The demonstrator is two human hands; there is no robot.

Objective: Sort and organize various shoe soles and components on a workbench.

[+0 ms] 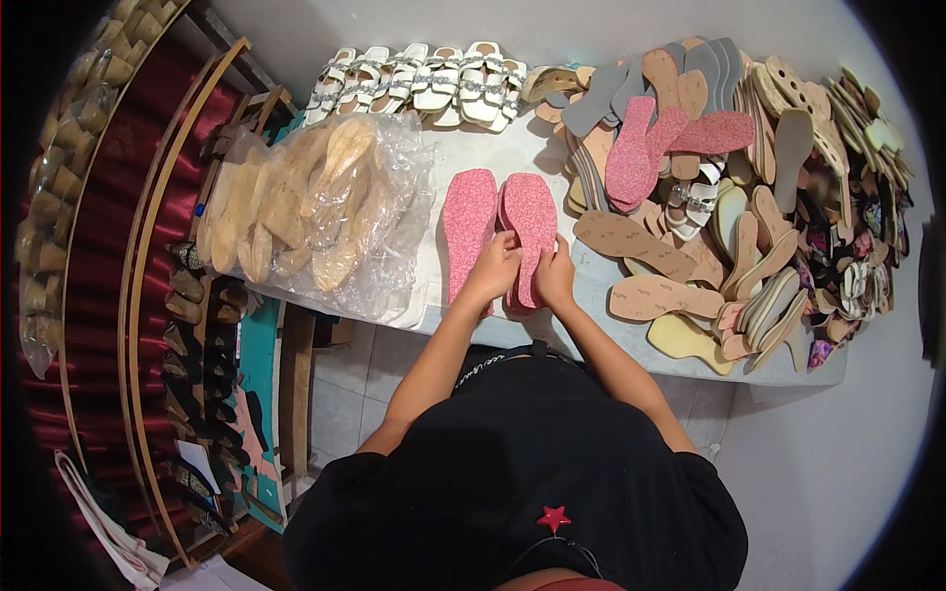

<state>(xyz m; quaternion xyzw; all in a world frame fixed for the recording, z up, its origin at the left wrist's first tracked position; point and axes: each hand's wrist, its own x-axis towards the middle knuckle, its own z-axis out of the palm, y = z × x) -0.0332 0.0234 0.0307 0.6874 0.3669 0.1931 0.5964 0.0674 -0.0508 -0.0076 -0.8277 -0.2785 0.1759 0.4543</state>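
Two stacks of pink patterned shoe insoles lie side by side on the table in front of me, square toes pointing away. The right-hand insole stack (530,202) is between my hands. My left hand (496,264) closes on its left edge, fingers in the gap between the stacks. On its right edge, my right hand (556,274) presses with the thumb up along the side. The left-hand insole stack (468,212) lies just beside my left hand, its heel end partly behind my wrist. The undersides of both stacks are hidden.
A clear plastic bag of shoe lasts (305,202) lies to the left. White sandals (434,79) line the back edge. A heap of loose soles and insoles (690,236) covers the table's right side, more pink insoles (631,153) on top. Shoe racks (197,345) stand at far left.
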